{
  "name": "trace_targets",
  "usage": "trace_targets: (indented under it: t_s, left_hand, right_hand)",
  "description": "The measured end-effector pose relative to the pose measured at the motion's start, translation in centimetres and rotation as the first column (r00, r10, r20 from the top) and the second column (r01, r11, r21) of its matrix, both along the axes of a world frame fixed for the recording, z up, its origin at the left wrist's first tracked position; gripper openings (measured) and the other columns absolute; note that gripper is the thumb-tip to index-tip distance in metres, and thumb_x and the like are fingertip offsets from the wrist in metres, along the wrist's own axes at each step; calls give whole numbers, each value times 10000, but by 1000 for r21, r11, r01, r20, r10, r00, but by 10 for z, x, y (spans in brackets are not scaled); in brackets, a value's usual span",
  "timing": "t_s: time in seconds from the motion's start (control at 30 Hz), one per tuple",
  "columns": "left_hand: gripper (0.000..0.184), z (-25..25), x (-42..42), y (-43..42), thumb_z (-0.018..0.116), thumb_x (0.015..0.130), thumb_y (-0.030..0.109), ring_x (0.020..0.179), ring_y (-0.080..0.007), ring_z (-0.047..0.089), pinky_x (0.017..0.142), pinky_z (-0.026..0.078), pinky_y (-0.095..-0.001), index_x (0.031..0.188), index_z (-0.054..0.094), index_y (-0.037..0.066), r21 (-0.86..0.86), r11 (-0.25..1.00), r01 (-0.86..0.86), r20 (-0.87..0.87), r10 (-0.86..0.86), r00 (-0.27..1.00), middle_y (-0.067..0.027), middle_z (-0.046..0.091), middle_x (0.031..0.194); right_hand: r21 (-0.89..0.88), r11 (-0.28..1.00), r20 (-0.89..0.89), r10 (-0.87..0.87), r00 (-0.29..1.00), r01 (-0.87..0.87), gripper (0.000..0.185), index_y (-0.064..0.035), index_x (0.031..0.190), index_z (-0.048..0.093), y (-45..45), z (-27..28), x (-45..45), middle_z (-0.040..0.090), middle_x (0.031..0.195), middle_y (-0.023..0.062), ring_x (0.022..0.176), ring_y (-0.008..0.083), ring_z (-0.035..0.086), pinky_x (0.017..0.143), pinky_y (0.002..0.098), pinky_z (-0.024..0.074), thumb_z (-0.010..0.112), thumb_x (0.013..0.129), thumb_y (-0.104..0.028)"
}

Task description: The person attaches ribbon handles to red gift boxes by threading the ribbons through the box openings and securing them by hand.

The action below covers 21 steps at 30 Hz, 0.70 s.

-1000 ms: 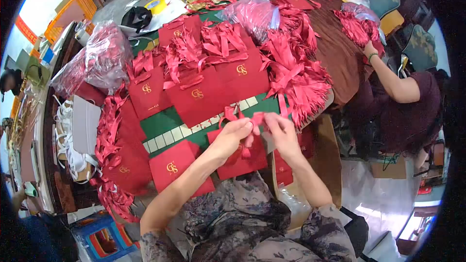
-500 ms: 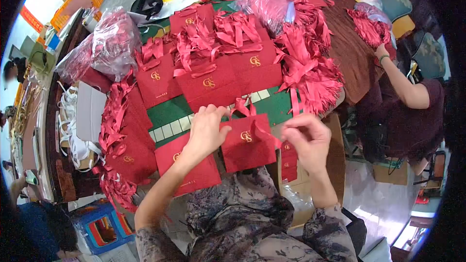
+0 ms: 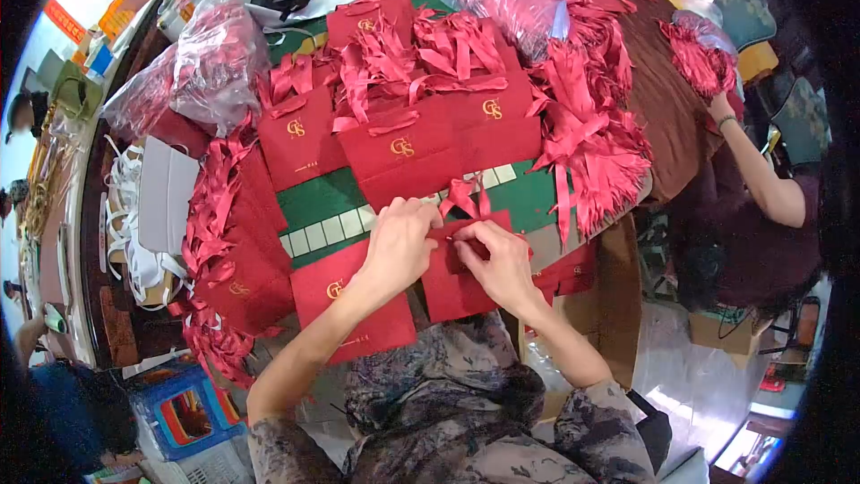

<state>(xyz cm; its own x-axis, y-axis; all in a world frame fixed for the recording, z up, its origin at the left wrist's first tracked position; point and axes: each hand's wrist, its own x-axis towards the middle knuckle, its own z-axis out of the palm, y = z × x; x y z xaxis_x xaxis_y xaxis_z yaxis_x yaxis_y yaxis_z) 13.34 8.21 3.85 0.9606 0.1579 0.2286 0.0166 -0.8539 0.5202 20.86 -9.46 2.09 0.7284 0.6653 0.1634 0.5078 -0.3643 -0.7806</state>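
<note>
Red bag (image 3: pixel 448 294) now has right hand (image 3: pixel 506 269) nearer left hand (image 3: pixel 400 237); fingers (image 3: pixel 482 231) bent, pinch unclear.

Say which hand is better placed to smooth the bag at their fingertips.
The right hand, probably: it is over the bag's front, while the left hand is near a top corner.

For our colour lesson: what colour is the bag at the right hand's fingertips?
The bag is red, best seen in the head view.
</note>
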Motion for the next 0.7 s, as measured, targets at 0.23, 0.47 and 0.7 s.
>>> trace_targets:
  t_s: [0.23,0.47,0.7]
  left_hand:
    - [102,17,-1,6,591,799,-6,811,-349,629,743,501,-443,887,643,0,-248,969,10,-139,-46,989,-167,671,787]
    - [161,20,1,12,565,820,1,709,-207,665,640,506,-346,933,663,-60,-611,788,-71,-278,-130,952,-158,670,816]
    - [123,16,1,14,578,880,9,783,-88,578,693,473,-267,960,653,-46,-676,732,-87,-311,-176,934,-48,645,847]
  right_hand:
    - [57,998,10,-2,1000,1,132,-41,942,698,-2,13,-7,689,884,115,809,275,684,706,352,521,724,819,-79]
    - [84,996,37,7,999,-10,135,-34,930,701,-7,25,-10,685,868,104,790,256,677,702,344,517,725,800,-57]
    - [117,993,39,3,999,-8,125,-35,922,703,-7,25,-10,683,862,98,785,249,678,692,334,515,721,798,-48]
